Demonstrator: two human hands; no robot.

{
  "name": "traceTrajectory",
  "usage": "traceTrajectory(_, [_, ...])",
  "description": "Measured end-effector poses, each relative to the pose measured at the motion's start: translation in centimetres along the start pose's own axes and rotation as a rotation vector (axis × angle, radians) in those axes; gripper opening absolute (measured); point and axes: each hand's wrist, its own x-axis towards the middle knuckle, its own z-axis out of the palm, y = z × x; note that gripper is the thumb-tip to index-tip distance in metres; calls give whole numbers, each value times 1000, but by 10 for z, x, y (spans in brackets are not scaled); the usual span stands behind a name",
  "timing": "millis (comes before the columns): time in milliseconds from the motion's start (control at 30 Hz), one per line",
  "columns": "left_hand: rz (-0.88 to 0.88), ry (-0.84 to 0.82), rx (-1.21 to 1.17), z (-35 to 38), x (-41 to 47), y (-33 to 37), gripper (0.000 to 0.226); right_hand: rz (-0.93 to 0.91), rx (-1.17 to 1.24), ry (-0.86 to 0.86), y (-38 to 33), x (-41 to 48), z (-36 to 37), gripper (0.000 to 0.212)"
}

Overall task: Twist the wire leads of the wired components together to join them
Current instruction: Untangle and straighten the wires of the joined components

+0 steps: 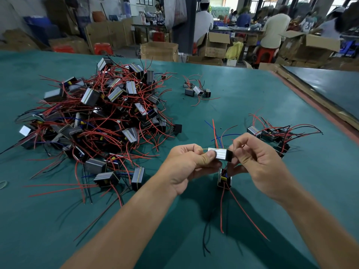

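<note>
My left hand (189, 165) grips a small silver-and-black wired component (220, 154) above the green table, thumb pressed on its top face. My right hand (256, 157) pinches thin wire leads at the component's right end. Red and blue leads (215, 133) stick up behind it. A second component (224, 180) hangs just below between both hands, its red and black leads (240, 210) trailing down toward me. Whether the two components' leads are joined is hidden by my fingers.
A large tangled heap of the same components (101, 117) covers the table's left half. A smaller group (275, 134) lies right of my hands, and a few more (197, 91) sit farther back. The table edge (320, 111) runs diagonally at right. People and cardboard boxes are beyond.
</note>
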Motion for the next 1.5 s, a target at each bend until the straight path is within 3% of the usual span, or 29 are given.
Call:
traceTrajectory(467, [-1,13,37,0,-1,0,44,-39,-49,-83,3,-2,-13,9])
traceTrajectory(600, [16,22,81,-1,-1,2,44,-57,-29,-99,-2,-2,-10,23])
traceTrajectory(700, [32,17,91,-1,-1,2,45,-87,-2,-140,-5,-2,-8,13])
traceTrajectory(900, [47,36,104,-2,-1,1,45,-81,-37,-179,-8,-2,-8,19])
traceTrajectory(1133, [9,22,49,-5,3,-2,45,-154,-410,-103,-1,-2,-13,35])
traceTrajectory(1333, [8,-21,71,-7,6,-3,46,-242,-566,-59,-1,0,-14,15])
traceTrajectory(1500, [17,-32,36,-7,7,-4,45,-302,-633,-31,-5,-1,-14,17])
